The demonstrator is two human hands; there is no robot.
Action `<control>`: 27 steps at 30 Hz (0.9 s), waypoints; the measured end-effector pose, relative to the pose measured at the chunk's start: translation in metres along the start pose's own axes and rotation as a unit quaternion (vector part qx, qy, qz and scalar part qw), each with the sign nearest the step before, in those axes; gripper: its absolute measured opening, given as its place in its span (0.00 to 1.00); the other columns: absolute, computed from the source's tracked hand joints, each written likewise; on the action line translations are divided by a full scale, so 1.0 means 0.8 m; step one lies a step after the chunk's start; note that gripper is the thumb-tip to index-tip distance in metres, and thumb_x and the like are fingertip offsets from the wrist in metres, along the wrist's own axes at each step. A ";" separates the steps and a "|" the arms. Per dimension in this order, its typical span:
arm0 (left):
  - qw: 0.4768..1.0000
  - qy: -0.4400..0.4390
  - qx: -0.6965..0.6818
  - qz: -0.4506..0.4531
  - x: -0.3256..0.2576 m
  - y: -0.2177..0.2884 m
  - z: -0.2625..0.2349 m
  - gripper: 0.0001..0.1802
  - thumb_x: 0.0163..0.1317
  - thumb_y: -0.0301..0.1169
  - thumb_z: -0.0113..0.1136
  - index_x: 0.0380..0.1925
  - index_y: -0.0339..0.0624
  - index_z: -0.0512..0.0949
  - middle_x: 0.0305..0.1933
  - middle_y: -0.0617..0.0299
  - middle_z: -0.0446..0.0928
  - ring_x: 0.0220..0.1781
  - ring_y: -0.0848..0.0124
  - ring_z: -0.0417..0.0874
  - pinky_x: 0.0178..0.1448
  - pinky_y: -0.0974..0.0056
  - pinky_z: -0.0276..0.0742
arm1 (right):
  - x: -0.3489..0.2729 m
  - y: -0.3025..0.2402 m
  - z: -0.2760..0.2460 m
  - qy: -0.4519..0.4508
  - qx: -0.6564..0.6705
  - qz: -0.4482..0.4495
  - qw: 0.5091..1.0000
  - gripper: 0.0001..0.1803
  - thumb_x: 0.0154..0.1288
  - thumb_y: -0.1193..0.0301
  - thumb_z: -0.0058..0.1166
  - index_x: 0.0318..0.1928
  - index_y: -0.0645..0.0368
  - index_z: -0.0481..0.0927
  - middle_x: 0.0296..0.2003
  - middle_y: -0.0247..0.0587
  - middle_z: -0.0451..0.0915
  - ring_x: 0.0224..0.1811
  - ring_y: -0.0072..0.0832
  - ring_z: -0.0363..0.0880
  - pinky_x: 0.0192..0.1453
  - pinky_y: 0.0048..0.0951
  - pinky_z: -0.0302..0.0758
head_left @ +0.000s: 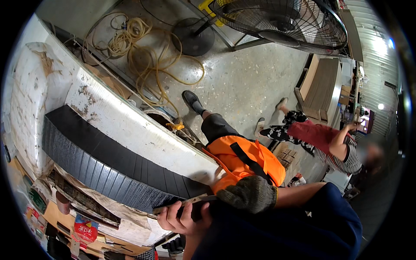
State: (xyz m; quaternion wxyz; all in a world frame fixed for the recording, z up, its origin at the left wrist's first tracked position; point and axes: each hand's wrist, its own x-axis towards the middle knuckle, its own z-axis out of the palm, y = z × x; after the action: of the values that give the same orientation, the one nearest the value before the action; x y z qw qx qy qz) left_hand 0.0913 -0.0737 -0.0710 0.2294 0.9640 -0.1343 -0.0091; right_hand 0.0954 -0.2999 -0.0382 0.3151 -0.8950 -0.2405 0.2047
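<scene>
A long curving row of black flat strips, packed side by side, lies on the white worktop on my left. At its near end, the bare fingers of my left hand are bent over the edge of a narrow flat bar. The bar's far side is hidden under the hand. My right hand wears a dark grey knitted glove. Its fingers are curled at the other end of the bar, and what they hold is hidden. Below both hands hangs an orange apron with a dark strap.
A large black fan and a coiled yellow hose are on the far floor. A person in a red apron stands at the right, near stacked boards. A red package lies at the lower left.
</scene>
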 end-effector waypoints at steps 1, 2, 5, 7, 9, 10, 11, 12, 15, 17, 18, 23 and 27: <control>1.000 -0.001 -0.001 -0.002 0.000 0.001 0.000 0.23 0.56 0.51 0.64 0.42 0.50 0.73 0.51 0.59 0.69 0.61 0.51 0.60 0.64 0.43 0.55 | 0.002 0.001 0.001 -0.019 0.008 0.002 1.000 0.24 0.57 0.71 0.48 0.56 0.65 0.74 0.36 0.44 0.81 0.30 0.31 0.83 0.29 0.29 0.78; 1.000 -0.001 -0.001 -0.002 -0.001 0.002 0.001 0.23 0.56 0.51 0.64 0.42 0.50 0.73 0.51 0.59 0.69 0.61 0.51 0.60 0.64 0.43 0.55 | 0.003 0.003 0.002 -0.038 0.016 0.003 0.999 0.24 0.57 0.71 0.48 0.55 0.65 0.74 0.36 0.45 0.81 0.30 0.31 0.83 0.29 0.29 0.78; 1.000 0.014 0.002 -0.011 -0.003 0.002 0.002 0.22 0.57 0.53 0.64 0.44 0.53 0.75 0.48 0.58 0.71 0.59 0.51 0.62 0.60 0.42 0.59 | 0.014 0.013 0.011 0.003 0.010 -0.023 1.000 0.24 0.57 0.72 0.48 0.55 0.66 0.74 0.36 0.45 0.82 0.31 0.33 0.84 0.30 0.30 0.78; 1.000 -0.002 0.000 0.001 0.000 -0.001 0.005 0.23 0.57 0.53 0.64 0.42 0.48 0.73 0.50 0.58 0.70 0.61 0.51 0.60 0.63 0.44 0.55 | 0.017 0.016 0.023 -0.022 0.000 0.002 1.000 0.23 0.57 0.72 0.48 0.54 0.66 0.75 0.36 0.45 0.82 0.31 0.33 0.84 0.30 0.30 0.79; 1.000 0.001 0.006 0.001 -0.001 0.000 0.003 0.24 0.57 0.53 0.63 0.42 0.48 0.73 0.50 0.58 0.70 0.60 0.51 0.60 0.63 0.43 0.56 | 0.017 0.021 0.035 0.008 0.021 0.005 1.000 0.23 0.54 0.70 0.55 0.51 0.67 0.77 0.31 0.46 0.82 0.25 0.35 0.82 0.24 0.33 0.77; 1.000 0.004 0.014 -0.001 -0.002 0.001 -0.001 0.24 0.58 0.53 0.63 0.42 0.48 0.73 0.49 0.58 0.70 0.60 0.51 0.61 0.63 0.43 0.56 | 0.017 0.019 0.032 0.009 0.022 -0.001 1.000 0.23 0.54 0.70 0.55 0.51 0.67 0.77 0.31 0.46 0.82 0.25 0.35 0.82 0.24 0.33 0.77; 1.000 0.008 0.019 -0.002 -0.002 0.004 -0.004 0.24 0.58 0.53 0.63 0.42 0.48 0.73 0.49 0.58 0.70 0.60 0.51 0.61 0.63 0.43 0.56 | 0.017 0.018 0.023 0.013 0.021 0.014 1.000 0.23 0.54 0.70 0.55 0.51 0.67 0.77 0.30 0.46 0.82 0.25 0.35 0.82 0.25 0.33 0.77; 1.000 0.013 0.020 -0.001 0.001 0.004 -0.001 0.23 0.58 0.54 0.62 0.40 0.47 0.73 0.48 0.57 0.70 0.59 0.50 0.62 0.61 0.43 0.58 | 0.019 0.019 0.019 0.017 0.018 0.033 0.999 0.23 0.54 0.70 0.55 0.51 0.68 0.77 0.29 0.46 0.82 0.25 0.35 0.82 0.25 0.33 0.77; 0.999 0.021 0.026 0.004 0.014 0.007 0.001 0.23 0.60 0.54 0.60 0.38 0.46 0.75 0.47 0.56 0.71 0.57 0.49 0.63 0.60 0.42 0.59 | 0.018 0.015 0.016 0.047 0.066 0.102 0.992 0.23 0.52 0.71 0.56 0.50 0.66 0.77 0.29 0.46 0.82 0.24 0.36 0.81 0.24 0.33 0.76; 0.999 0.027 0.037 0.008 0.022 0.010 -0.002 0.22 0.61 0.53 0.59 0.37 0.45 0.75 0.47 0.54 0.71 0.56 0.49 0.64 0.59 0.42 0.60 | 0.023 0.009 0.007 0.061 0.052 0.124 0.989 0.22 0.51 0.71 0.56 0.49 0.65 0.77 0.29 0.45 0.82 0.24 0.36 0.81 0.23 0.34 0.75; 0.999 0.012 0.034 0.014 0.025 0.009 -0.007 0.23 0.61 0.53 0.58 0.38 0.43 0.76 0.47 0.53 0.70 0.56 0.49 0.64 0.58 0.42 0.60 | 0.031 0.005 0.003 0.068 0.043 0.144 0.986 0.21 0.51 0.72 0.56 0.48 0.64 0.78 0.28 0.44 0.81 0.23 0.35 0.80 0.22 0.35 0.74; 0.999 -0.001 0.039 0.019 0.019 0.019 -0.025 0.23 0.57 0.49 0.64 0.46 0.46 0.79 0.53 0.51 0.71 0.56 0.49 0.67 0.59 0.41 0.59 | 0.027 -0.001 0.002 0.106 0.002 0.105 0.989 0.23 0.52 0.68 0.57 0.52 0.53 0.77 0.33 0.40 0.82 0.31 0.36 0.82 0.27 0.37 0.75; 0.998 -0.023 -0.025 0.061 0.035 0.034 -0.034 0.23 0.52 0.45 0.69 0.46 0.50 0.80 0.51 0.55 0.73 0.55 0.55 0.72 0.59 0.46 0.61 | 0.018 0.012 0.012 0.231 0.081 0.136 0.960 0.11 0.54 0.78 0.57 0.41 0.62 0.82 0.32 0.49 0.82 0.33 0.44 0.81 0.40 0.39 0.77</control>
State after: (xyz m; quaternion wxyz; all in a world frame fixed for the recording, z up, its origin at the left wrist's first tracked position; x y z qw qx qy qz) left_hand 0.1132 -0.0924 -0.0337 0.2507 0.9473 -0.1982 -0.0210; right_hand 0.1047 -0.2941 -0.0541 0.4028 -0.9136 -0.0201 0.0518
